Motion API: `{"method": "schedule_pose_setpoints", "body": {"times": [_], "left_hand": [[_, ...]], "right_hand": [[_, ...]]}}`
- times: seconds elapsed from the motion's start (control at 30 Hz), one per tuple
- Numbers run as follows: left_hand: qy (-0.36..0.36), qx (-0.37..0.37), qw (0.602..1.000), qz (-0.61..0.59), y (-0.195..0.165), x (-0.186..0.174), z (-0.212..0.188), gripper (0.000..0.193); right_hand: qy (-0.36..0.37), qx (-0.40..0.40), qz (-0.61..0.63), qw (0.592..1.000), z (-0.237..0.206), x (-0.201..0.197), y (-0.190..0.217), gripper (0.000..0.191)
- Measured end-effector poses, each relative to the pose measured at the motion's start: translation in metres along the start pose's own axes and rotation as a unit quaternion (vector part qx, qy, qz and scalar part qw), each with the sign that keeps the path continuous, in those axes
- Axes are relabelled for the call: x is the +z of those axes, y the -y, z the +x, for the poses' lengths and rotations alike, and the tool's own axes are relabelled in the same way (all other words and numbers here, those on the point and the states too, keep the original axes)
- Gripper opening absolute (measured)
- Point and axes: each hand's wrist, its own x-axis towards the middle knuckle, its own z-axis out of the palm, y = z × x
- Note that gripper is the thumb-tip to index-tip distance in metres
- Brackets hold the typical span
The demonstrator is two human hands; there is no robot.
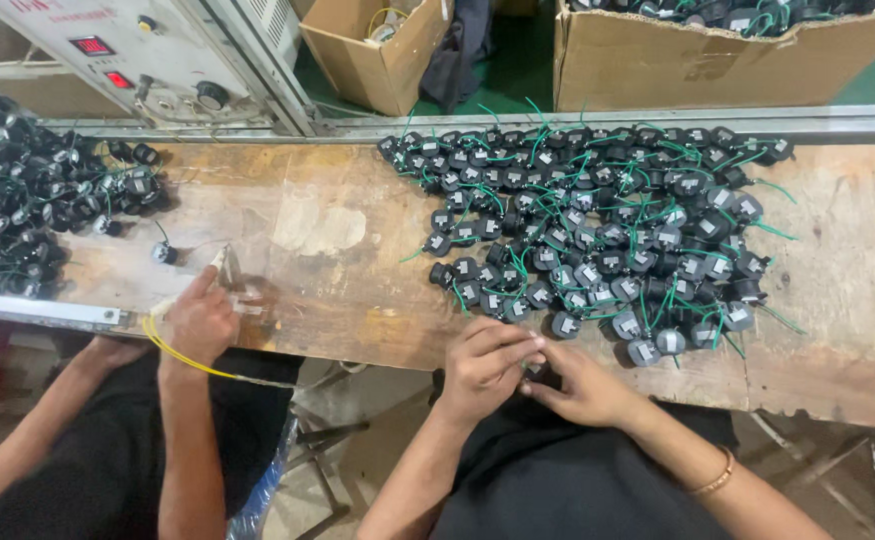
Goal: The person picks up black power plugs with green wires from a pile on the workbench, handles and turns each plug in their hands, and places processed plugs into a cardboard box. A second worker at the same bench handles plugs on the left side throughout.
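Note:
My left hand (485,365) and my right hand (585,388) meet at the near edge of the wooden workbench (347,290). Their fingertips pinch a small black round component (538,373), which the fingers mostly hide. A thin bracelet circles my right wrist. Just beyond my hands spreads a big pile of black round components with green wires (607,230).
A co-worker's hand (197,322) at the left rests on the bench with a yellow wire (182,358) and a pale tool tip. Another pile of black components (27,210) lies far left. Behind stand a grey machine with red displays (137,55) and cardboard boxes (377,50) (717,62).

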Motion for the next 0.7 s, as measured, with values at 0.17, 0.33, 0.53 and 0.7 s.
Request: {"method": "schedule_pose_setpoints", "body": {"times": [0.17,0.33,0.53,0.7], "left_hand": [[-0.001,0.002,0.999,-0.053,-0.004,0.004,0.002,0.027],[0.053,-0.019,0.994,-0.093,0.004,-0.009,-0.014,0.028],[-0.015,-0.299,0.871,-0.389,0.009,0.022,-0.038,0.039],[-0.022,-0.169,0.960,-0.224,0.021,0.007,-0.040,0.030]], "right_hand": [[-0.054,-0.199,0.132,0.970,-0.001,0.002,-0.021,0.059],[-0.125,-0.149,0.088,0.977,-0.001,0.007,-0.023,0.044],[-0.124,-0.227,-0.049,0.965,0.001,0.005,0.001,0.032],[-0.153,-0.230,0.008,0.961,-0.005,-0.002,0.018,0.036]]}}
